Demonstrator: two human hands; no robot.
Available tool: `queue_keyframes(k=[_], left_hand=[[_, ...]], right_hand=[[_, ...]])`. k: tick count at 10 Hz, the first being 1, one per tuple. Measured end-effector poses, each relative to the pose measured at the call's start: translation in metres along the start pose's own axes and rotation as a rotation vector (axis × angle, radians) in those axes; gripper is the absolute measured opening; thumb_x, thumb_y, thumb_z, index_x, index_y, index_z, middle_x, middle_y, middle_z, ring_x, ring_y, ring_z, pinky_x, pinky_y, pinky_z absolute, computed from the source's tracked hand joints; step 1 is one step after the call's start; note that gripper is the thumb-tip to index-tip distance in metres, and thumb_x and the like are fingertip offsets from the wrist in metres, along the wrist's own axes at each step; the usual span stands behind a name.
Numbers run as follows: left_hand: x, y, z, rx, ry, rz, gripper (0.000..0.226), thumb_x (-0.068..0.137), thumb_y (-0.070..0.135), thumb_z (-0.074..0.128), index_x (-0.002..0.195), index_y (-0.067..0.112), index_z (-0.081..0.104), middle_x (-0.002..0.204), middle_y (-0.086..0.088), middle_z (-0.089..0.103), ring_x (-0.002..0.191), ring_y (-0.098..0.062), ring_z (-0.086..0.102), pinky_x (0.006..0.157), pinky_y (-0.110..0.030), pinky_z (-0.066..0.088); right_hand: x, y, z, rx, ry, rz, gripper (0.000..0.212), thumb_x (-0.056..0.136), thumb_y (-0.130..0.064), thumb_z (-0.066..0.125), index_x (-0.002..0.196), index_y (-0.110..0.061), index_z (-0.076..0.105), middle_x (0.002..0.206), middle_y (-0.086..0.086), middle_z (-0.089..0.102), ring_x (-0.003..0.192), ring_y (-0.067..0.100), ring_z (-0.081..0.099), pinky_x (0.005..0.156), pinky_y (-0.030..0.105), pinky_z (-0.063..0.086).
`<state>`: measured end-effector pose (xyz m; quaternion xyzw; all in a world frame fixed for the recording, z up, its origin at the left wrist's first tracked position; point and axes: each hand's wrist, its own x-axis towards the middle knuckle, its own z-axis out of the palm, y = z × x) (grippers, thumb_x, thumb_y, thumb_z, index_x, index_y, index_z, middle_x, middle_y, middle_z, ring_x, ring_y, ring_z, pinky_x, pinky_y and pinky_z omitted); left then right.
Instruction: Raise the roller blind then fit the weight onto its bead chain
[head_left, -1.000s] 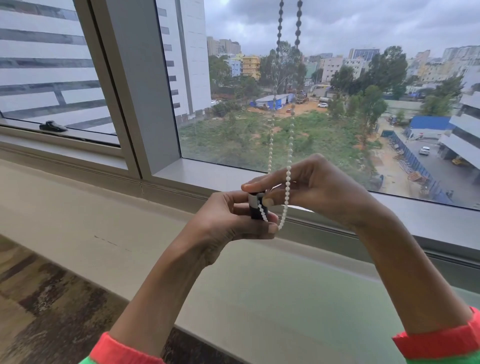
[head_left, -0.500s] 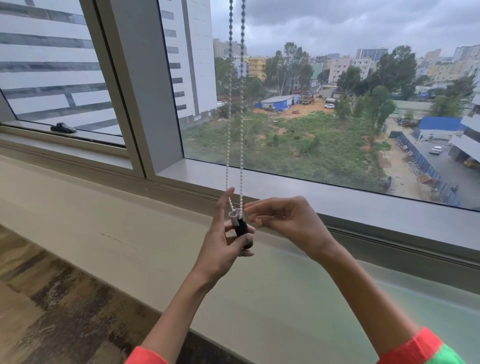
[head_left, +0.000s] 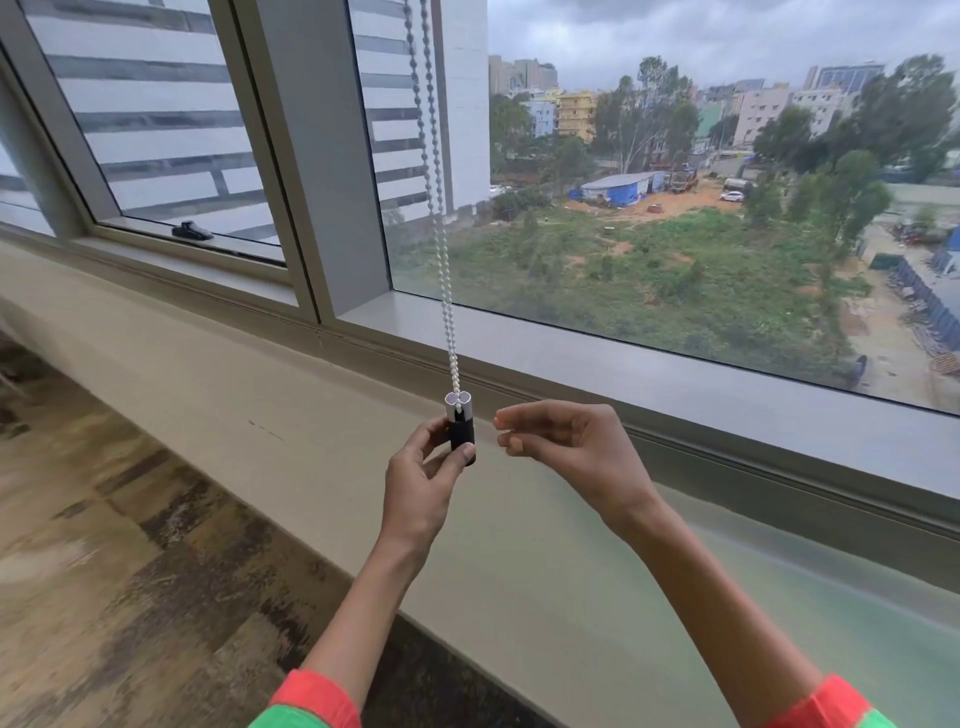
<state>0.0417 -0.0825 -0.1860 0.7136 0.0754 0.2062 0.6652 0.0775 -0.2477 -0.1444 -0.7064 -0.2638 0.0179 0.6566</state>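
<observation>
A white bead chain (head_left: 439, 218) hangs straight down in front of the window in two close strands. Its lower end enters the weight (head_left: 460, 422), a small cylinder with a white top and a black body. My left hand (head_left: 423, 480) holds the black body between thumb and fingertips. My right hand (head_left: 566, 447) hovers just right of the weight, fingers loosely curled, touching neither weight nor chain. The roller blind itself is out of view above.
A grey window frame post (head_left: 311, 156) stands left of the chain. The metal sill (head_left: 675, 384) runs behind my hands above a beige wall ledge (head_left: 260, 395). A black window latch (head_left: 192, 231) sits on the left pane's frame. Patterned carpet (head_left: 104, 571) lies below left.
The chain loop, earlier pinched between both hands, now hangs straight with the weight on its end. My right hand has let go and drawn right. The view has shifted right and lower.
</observation>
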Motion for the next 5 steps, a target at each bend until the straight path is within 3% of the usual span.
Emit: queue_keyframes(k=[1,2,3,4,5], left_hand=[[-0.005,0.001,0.001,0.032,0.016,-0.002,0.027,0.084,0.003,0.065,0.108,0.015,0.063,0.100,0.000,0.071,0.078,-0.008,0.070,0.079,-0.023,0.055],[-0.010,0.008,-0.005,0.170,0.000,0.002,0.030,0.081,0.006,0.069,0.110,0.012,0.064,0.096,-0.001,0.071,0.086,-0.014,0.070,0.072,-0.012,0.050],[-0.011,0.012,-0.015,0.288,-0.041,0.015,0.035,0.080,0.005,0.069,0.114,0.011,0.064,0.097,-0.002,0.070,0.093,-0.014,0.067,0.077,-0.013,0.052],[-0.013,0.018,-0.028,0.417,-0.036,0.093,0.049,0.081,0.008,0.068,0.129,0.008,0.054,0.111,-0.005,0.069,0.108,-0.023,0.063,0.095,-0.032,0.048],[-0.015,0.028,-0.035,0.575,0.028,0.150,0.057,0.084,0.012,0.064,0.138,0.010,0.044,0.130,-0.007,0.061,0.119,-0.033,0.055,0.103,-0.042,0.041]], right_hand=[[-0.004,-0.005,0.000,0.007,0.016,-0.012,0.022,0.076,0.005,0.070,0.096,-0.004,0.072,0.094,0.010,0.075,0.086,0.020,0.072,0.084,0.029,0.055],[-0.014,-0.031,-0.010,0.075,0.080,-0.082,0.021,0.078,0.003,0.069,0.097,-0.004,0.072,0.091,0.010,0.075,0.079,0.015,0.070,0.079,0.024,0.055],[-0.023,-0.062,-0.016,0.154,0.147,-0.163,0.022,0.078,-0.002,0.069,0.099,-0.001,0.071,0.088,0.010,0.075,0.077,0.018,0.070,0.076,0.025,0.055],[-0.048,-0.128,-0.030,0.215,0.265,-0.390,0.024,0.078,-0.014,0.068,0.100,-0.004,0.070,0.087,0.004,0.076,0.080,0.020,0.070,0.075,0.028,0.055],[-0.078,-0.178,-0.036,0.224,0.283,-0.573,0.019,0.080,-0.021,0.066,0.098,-0.015,0.070,0.091,-0.002,0.076,0.087,0.019,0.068,0.078,0.030,0.054]])
